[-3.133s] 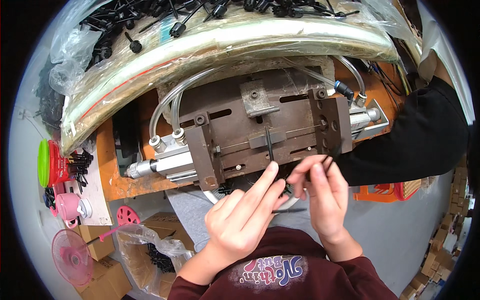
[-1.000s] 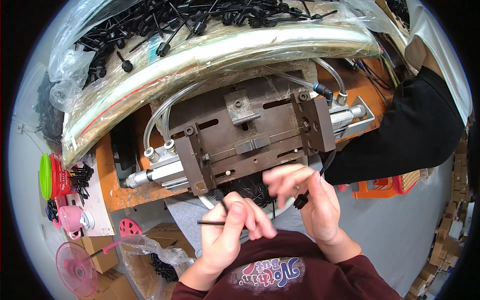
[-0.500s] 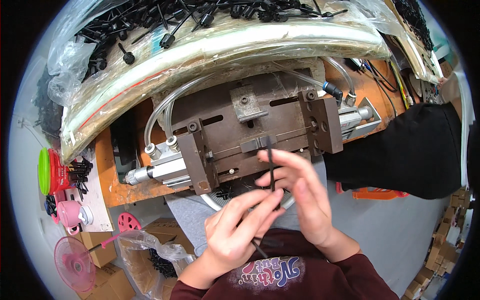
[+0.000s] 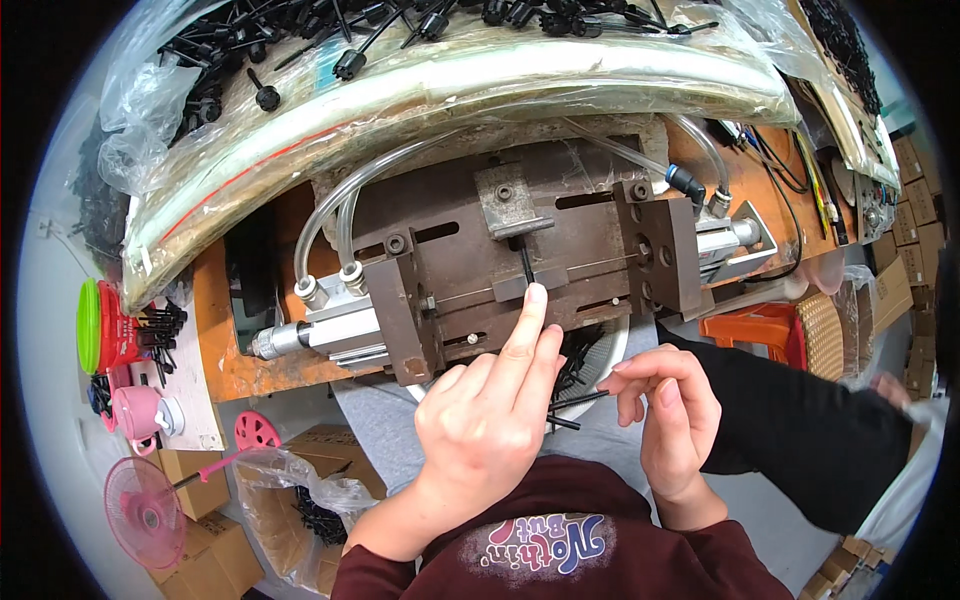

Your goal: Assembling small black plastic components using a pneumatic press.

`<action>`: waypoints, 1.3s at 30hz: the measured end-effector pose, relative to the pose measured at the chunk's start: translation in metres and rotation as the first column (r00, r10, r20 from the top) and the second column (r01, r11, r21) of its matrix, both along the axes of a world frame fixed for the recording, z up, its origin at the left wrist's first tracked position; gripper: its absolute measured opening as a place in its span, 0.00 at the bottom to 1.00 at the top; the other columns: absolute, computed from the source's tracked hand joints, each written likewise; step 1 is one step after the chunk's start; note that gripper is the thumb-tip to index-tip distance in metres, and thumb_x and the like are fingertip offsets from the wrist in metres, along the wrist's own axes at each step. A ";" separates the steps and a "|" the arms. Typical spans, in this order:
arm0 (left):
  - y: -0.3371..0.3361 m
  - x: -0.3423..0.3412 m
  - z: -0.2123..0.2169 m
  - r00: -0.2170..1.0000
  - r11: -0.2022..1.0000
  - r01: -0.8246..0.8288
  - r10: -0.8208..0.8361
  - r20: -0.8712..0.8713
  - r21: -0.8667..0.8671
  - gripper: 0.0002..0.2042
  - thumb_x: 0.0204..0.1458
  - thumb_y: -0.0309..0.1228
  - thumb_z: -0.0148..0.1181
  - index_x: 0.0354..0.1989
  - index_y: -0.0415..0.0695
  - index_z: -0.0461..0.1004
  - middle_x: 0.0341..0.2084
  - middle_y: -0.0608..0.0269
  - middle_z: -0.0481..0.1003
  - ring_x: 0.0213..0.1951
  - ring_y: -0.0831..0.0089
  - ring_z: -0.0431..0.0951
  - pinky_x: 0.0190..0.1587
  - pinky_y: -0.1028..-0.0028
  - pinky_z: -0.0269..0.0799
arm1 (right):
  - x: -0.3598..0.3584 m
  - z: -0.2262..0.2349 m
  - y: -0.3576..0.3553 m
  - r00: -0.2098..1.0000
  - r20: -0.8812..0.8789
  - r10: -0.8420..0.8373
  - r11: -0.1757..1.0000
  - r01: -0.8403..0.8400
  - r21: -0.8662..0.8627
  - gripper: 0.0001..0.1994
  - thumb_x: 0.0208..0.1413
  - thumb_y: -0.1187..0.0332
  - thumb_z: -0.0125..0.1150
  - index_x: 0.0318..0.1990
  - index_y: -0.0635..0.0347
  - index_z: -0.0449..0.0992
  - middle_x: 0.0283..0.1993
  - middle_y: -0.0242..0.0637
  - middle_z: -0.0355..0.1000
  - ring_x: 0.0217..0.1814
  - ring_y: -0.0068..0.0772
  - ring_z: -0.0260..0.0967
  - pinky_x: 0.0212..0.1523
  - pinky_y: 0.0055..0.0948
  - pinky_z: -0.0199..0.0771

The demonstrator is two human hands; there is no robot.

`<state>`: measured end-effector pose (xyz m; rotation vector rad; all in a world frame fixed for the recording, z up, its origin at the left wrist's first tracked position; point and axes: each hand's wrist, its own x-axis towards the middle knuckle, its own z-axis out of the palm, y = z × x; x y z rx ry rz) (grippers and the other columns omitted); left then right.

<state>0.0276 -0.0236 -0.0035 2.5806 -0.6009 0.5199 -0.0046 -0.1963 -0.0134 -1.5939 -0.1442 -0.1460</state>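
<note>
Shifted forward since the earlier frame, the black rod (image 4: pixel 528 263) crosses the grey block (image 4: pixel 552 281) at frame centre, the left hand (image 4: pixel 480 422) touching its near end, grip otherwise unclear, the right hand (image 4: pixel 678 412) loosely unclenched; this seating step apparently calls for a straight push.

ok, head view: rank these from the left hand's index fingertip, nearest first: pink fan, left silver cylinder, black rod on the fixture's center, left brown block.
1. Black rod: right at the fingertip
2. Brown block: to its left
3. Silver cylinder: farther left, beyond the block
4. Pink fan: far lower left
</note>
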 end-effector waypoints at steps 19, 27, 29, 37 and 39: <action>0.002 -0.019 0.013 0.927 0.937 0.000 -0.132 -0.352 -0.351 0.17 0.41 0.21 0.68 0.42 0.41 0.76 0.37 0.60 0.76 0.35 0.66 0.79 0.32 0.74 0.74 | -0.003 0.011 0.019 0.981 -0.186 0.050 0.983 -0.015 0.184 0.07 0.52 0.81 0.63 0.39 0.70 0.75 0.30 0.37 0.75 0.27 0.20 0.71 0.26 0.17 0.71; 0.010 -0.020 0.009 0.668 0.785 -0.080 -0.415 -0.618 -0.614 0.08 0.50 0.18 0.54 0.39 0.37 0.68 0.30 0.52 0.73 0.31 0.59 0.78 0.33 0.67 0.72 | 0.010 0.006 0.006 0.972 -0.204 0.115 0.976 -0.071 0.207 0.09 0.52 0.78 0.64 0.41 0.67 0.75 0.32 0.31 0.71 0.26 0.12 0.64 0.26 0.12 0.61; 0.010 -0.020 0.000 0.639 0.775 -0.096 -0.433 -0.635 -0.625 0.07 0.51 0.18 0.53 0.38 0.37 0.67 0.30 0.51 0.72 0.31 0.56 0.78 0.32 0.65 0.72 | 0.012 0.001 0.008 1.000 -0.014 -0.009 0.999 0.009 0.032 0.13 0.49 0.76 0.67 0.43 0.65 0.76 0.33 0.29 0.69 0.27 0.12 0.61 0.27 0.13 0.61; -0.002 -0.025 -0.010 0.779 0.811 -0.060 -0.327 -0.535 -0.582 0.13 0.49 0.24 0.62 0.39 0.40 0.63 0.30 0.56 0.70 0.28 0.62 0.73 0.30 0.70 0.69 | 0.012 0.014 0.008 0.976 0.197 0.090 0.928 -0.010 -0.372 0.10 0.44 0.76 0.70 0.36 0.64 0.81 0.34 0.34 0.65 0.31 0.21 0.64 0.30 0.18 0.65; -0.003 -0.024 -0.005 0.722 0.784 -0.153 -0.327 -0.610 -0.602 0.17 0.47 0.27 0.67 0.37 0.41 0.63 0.28 0.62 0.67 0.26 0.73 0.70 0.29 0.74 0.68 | 0.009 0.012 0.006 0.992 0.112 0.048 0.985 -0.029 -0.169 0.07 0.47 0.78 0.67 0.36 0.65 0.80 0.35 0.36 0.68 0.32 0.20 0.66 0.30 0.17 0.66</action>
